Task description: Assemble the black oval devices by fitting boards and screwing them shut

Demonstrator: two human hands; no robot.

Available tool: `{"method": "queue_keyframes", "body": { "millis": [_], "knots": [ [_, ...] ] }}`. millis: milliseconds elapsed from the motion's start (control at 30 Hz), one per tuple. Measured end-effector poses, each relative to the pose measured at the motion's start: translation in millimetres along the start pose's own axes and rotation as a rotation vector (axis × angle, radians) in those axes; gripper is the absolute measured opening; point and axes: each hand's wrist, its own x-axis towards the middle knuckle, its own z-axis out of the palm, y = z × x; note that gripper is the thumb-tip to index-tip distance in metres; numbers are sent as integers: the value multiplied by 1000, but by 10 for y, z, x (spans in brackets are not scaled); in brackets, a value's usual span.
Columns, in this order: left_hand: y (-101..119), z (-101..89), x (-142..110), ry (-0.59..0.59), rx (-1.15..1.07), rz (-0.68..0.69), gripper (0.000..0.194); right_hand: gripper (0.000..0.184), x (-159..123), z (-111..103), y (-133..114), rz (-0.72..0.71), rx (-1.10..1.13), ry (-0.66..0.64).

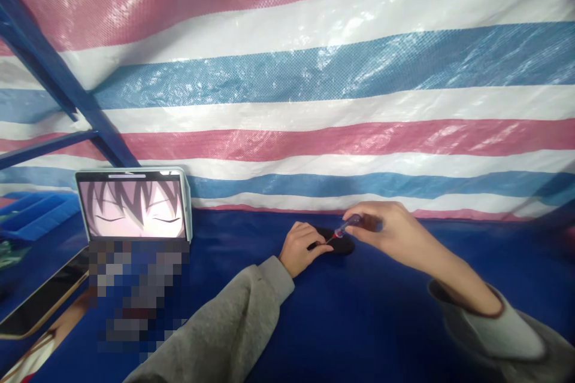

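A shiny striped sheet [287, 81] backs the blue tabletop [350, 323], a blue frame [67, 87] slanting at left.

Your right hand [386, 228] holds a screwdriver [350, 225] by its clear handle, shaft slanting left toward a black object [345, 246] on the blue tabletop [350, 323]. Your left hand [300, 249] lies over that object's left end, fingertips near the shaft's tip. To the left stands a lit tablet [135, 209], with a phone [47, 294] nearer you and a blue tray [42, 215] farther left; a striped sheet [314, 84] hangs behind

blue tbl [350, 323], blk item [345, 245] nr ctr, propped tablet [137, 209], phone [47, 294], blue bin [49, 215] far L
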Motion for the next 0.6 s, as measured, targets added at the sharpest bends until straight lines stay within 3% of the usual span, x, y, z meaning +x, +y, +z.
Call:
{"method": "queue_keyframes", "body": {
  "millis": [333,500,600],
  "knots": [
    [34,-19,4,-54,21,32,33,13,9,209,-62,-42,63,29],
    [85,-65,15,-89,50,-58,31,14,11,125,-39,-80,23,66],
    [95,-77,23,-214,75,-77,46,14,10,9,-15,-16,-56,102]
  ]
}}
